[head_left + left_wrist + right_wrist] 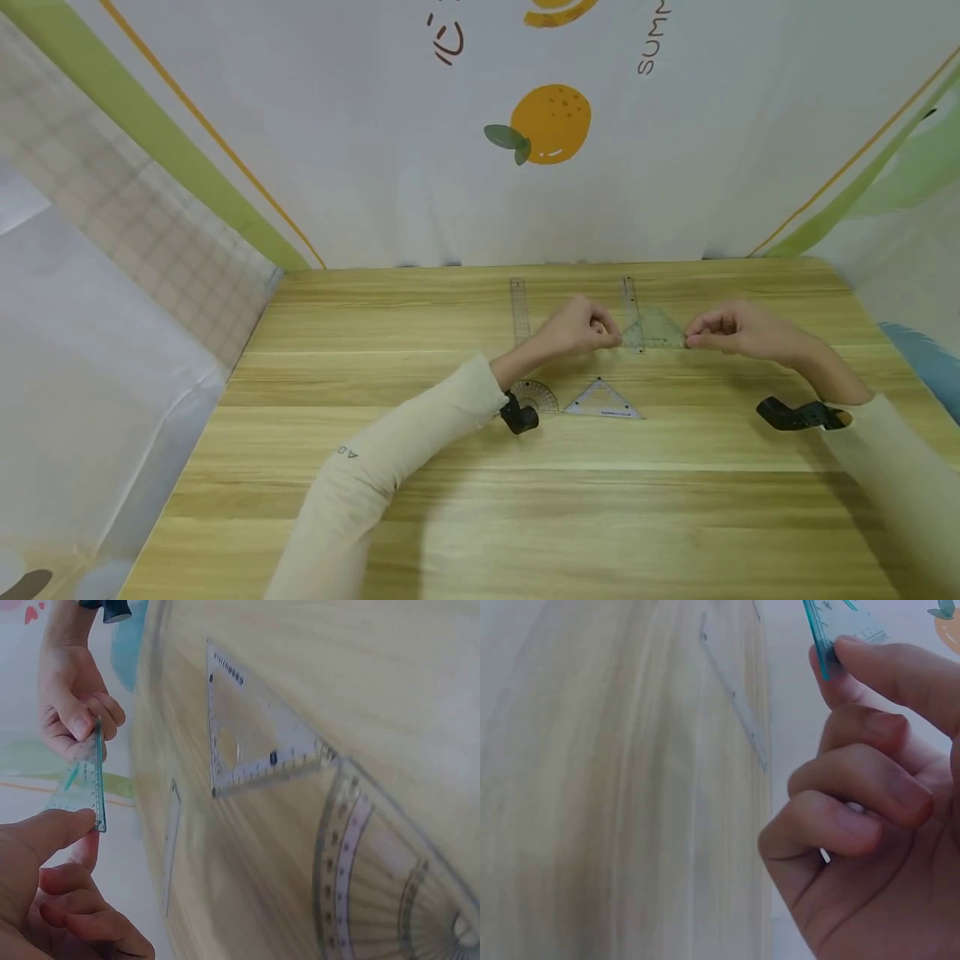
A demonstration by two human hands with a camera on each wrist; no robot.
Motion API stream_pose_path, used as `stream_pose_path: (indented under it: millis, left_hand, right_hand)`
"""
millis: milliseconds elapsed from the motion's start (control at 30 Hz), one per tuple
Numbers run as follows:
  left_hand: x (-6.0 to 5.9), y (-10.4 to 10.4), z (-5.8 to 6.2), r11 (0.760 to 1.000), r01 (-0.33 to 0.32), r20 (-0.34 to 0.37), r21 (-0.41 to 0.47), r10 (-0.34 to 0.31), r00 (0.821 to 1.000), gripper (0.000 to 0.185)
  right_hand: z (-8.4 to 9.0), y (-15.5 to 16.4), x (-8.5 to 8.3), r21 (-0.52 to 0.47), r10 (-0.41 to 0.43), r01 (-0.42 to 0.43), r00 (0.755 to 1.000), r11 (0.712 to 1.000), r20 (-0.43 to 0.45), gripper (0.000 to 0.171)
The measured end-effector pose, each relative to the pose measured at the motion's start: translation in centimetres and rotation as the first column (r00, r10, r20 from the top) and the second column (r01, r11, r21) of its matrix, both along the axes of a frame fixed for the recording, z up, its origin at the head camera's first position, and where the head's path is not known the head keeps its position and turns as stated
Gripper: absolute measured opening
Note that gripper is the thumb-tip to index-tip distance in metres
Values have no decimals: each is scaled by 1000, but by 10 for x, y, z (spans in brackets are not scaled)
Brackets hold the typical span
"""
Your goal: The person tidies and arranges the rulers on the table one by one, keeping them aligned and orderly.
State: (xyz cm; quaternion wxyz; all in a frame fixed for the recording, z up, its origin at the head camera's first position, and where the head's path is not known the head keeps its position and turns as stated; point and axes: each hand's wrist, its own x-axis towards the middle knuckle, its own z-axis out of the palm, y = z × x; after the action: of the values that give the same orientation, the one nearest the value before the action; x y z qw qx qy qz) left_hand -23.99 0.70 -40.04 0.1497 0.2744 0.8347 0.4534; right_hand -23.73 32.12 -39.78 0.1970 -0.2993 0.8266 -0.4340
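A small green see-through set square [657,330] is held between both hands above the far middle of the wooden table [480,492]. My left hand [609,333] pinches its left corner with thumb and finger. At the right corner, my right hand [693,340] pinches it too. In the left wrist view the set square [88,774] stands edge-on between my left thumb [45,832] and the right hand's fingers [79,712]. In the right wrist view its teal edge [838,622] shows at the curled fingertips [870,667].
On the table lie a clear straight ruler [519,310], a second ruler [628,302] behind the set square, a clear protractor [536,395] and a clear triangle [602,401]. A printed cloth backdrop [480,133] rises behind the table's far edge.
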Motion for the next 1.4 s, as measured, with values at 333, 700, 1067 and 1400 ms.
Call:
stream_pose_path:
  millis: [333, 700, 1067, 1400]
  left_hand:
    - [15, 14, -3, 991, 19, -28, -132, -22, 999, 9]
    - [27, 36, -4, 970, -6, -44, -244, -5, 999, 8]
    - [39, 45, -6, 962, 5, -45, -272, -18, 999, 8]
    - [48, 49, -9, 942, 7, -83, -337, -37, 996, 7]
  right_hand:
    - [-6, 13, 9, -10, 129, -128, 990, 992, 53, 14]
    - [-12, 30, 18, -18, 166, -165, 984, 986, 57, 14]
    - [-17, 41, 24, -36, 211, -208, 974, 977, 78, 18]
    - [-16, 41, 30, -9, 237, -237, 968, 971, 84, 20]
